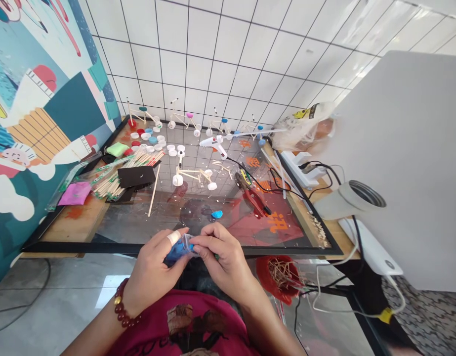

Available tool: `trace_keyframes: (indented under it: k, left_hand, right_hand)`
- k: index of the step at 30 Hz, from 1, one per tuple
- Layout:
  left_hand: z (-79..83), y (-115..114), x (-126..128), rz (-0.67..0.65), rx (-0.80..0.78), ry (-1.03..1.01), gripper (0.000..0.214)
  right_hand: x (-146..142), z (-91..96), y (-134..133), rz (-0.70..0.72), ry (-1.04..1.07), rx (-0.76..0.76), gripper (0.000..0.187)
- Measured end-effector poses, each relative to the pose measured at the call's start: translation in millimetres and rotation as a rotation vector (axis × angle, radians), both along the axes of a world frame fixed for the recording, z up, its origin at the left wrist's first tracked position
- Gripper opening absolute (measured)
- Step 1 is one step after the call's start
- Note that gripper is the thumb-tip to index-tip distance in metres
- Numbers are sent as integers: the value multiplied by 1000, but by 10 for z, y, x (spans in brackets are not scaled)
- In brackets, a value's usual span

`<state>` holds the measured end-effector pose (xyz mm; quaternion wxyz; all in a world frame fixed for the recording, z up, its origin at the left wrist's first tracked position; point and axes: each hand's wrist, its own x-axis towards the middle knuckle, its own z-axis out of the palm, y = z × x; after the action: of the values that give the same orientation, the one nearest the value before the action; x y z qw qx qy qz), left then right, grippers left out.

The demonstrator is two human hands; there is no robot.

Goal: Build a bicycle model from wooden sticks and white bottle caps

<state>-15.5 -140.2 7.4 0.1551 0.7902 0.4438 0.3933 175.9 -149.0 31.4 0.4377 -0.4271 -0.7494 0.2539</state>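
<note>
Just behind the near edge of the glass-topped table (83, 247) stood a stick-and-bottle-cap bicycle model (192, 177), with a hot glue gun (213, 146) farther back. Just off that edge, the left hand (151, 269) and right hand (222, 257) were close together, thumbs and fingers pinching a crumpled blue plastic packet (179, 249) between them.

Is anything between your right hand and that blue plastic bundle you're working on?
Nothing visible stands in the way: the right hand touches the blue plastic bundle directly, and the left hand holds its other side.
</note>
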Motion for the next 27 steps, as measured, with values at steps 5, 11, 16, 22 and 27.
trace_keyframes:
  k: [5,11,16,22,27]
  left_hand:
    - [-2,-5,25,9,2,-21,35]
    - [-32,-22,76,101,-87,-121,38]
    - [-2,-48,51,2,-207,-187,52]
    - [22,1,35,-34,-381,-493,13]
    - [-37,32,106,-84,-544,-821,8]
  right_hand:
    - [-53,-31,8,-141,123,-60,5]
    - [-54,-20,-9,-34,176,-113,18]
    - [-47,-82,-13,-123,185,-55,9]
    - [-42,-82,-11,-126,252,-144,13]
    - [-42,-165,3,-114,373,-237,15]
